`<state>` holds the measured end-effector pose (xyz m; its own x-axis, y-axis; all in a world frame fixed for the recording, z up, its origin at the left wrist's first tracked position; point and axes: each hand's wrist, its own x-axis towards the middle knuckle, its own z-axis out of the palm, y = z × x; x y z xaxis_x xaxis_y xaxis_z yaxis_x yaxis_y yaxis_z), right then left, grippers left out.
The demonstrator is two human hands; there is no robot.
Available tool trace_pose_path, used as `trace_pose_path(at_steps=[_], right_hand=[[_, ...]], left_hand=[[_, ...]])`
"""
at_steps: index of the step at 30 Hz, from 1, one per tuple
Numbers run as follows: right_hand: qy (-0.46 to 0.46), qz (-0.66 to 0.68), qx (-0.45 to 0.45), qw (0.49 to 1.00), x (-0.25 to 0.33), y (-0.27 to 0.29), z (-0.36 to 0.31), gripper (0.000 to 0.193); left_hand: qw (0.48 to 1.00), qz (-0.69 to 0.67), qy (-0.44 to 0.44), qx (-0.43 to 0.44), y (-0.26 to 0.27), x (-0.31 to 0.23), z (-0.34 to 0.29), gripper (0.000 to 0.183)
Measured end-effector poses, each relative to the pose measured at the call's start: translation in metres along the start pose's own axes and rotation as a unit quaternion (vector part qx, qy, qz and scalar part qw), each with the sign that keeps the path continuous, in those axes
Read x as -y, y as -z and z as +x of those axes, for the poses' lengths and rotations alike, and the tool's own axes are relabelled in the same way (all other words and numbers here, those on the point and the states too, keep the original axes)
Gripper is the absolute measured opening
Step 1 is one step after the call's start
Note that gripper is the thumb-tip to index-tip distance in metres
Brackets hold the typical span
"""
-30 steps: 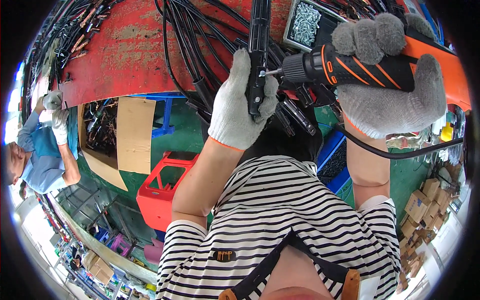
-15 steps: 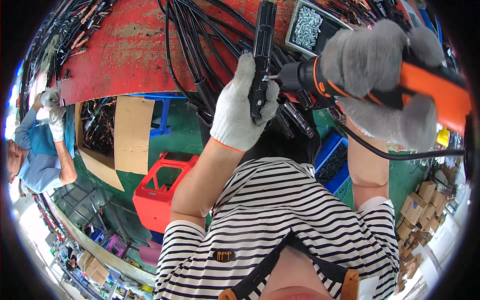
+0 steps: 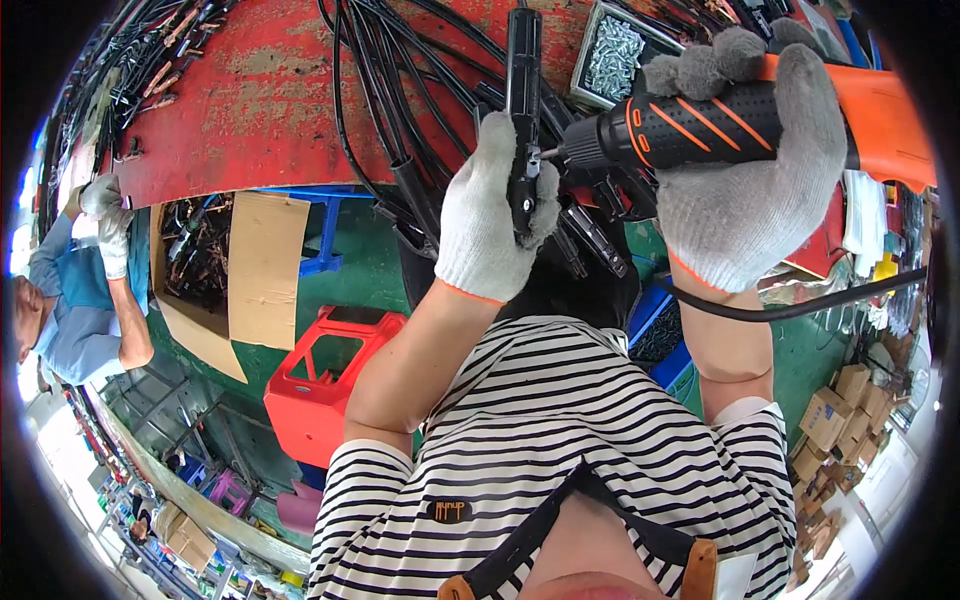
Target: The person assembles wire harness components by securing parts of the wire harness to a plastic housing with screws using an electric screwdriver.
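My left hand (image 3: 487,220), in a white knit glove, is closed around a long black plastic handle (image 3: 523,85) held upright over the table's near edge. My gloved right hand (image 3: 745,220) grips an orange and black electric drill (image 3: 710,130) lying sideways, its chuck pointing left. The drill's bit (image 3: 550,154) meets the side of the handle at a small metal screw, just above my left fingers. A black cord (image 3: 800,312) passes below the right hand. More black handles (image 3: 595,238) lie below the chuck.
Black cables (image 3: 375,90) spread across the worn red table (image 3: 250,100). A tray of silver screws (image 3: 613,58) stands behind the drill. Left are an open carton (image 3: 265,270) of parts, a red stool (image 3: 305,410) and a co-worker (image 3: 90,310). A blue bin (image 3: 670,365) sits right of my lap.
The drill has turned and shifted slightly, its body now more level, and my right hand's grip on it has changed, with the palm side showing. The handle has moved slightly lower.
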<state>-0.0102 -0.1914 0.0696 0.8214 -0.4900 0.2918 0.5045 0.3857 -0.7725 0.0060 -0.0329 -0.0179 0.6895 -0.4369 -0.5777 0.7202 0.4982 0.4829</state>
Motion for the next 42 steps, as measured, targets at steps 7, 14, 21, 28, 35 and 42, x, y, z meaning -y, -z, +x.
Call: trace_pose_path(at_steps=[7,14,21,28,35,42], right_hand=[[0.023,-0.012,0.178,0.984,0.005,0.021,0.004,0.034],[-0.013,-0.001,0.215,0.976,0.007,0.025,0.002,0.032],[-0.007,0.0,0.184,0.983,-0.001,0.014,-0.001,0.028],[0.003,0.121,0.197,0.973,-0.015,0.041,0.011,0.04],[0.013,0.065,0.259,0.964,0.008,0.035,0.004,0.046],[0.122,-0.016,-0.147,0.981,0.075,0.1,0.051,0.041]], left_hand=[[1.0,-0.007,0.004,-0.01,-0.006,0.004,0.002,0.049],[0.999,-0.03,0.006,0.029,-0.004,0.006,-0.002,0.042],[1.0,-0.024,0.003,-0.003,-0.009,0.004,-0.002,0.038],[1.0,-0.014,-0.001,-0.004,-0.002,0.008,0.0,0.039],[0.999,-0.028,0.029,-0.008,-0.005,-0.003,-0.015,0.044],[1.0,-0.019,0.004,0.011,-0.002,-0.002,-0.025,0.047]])
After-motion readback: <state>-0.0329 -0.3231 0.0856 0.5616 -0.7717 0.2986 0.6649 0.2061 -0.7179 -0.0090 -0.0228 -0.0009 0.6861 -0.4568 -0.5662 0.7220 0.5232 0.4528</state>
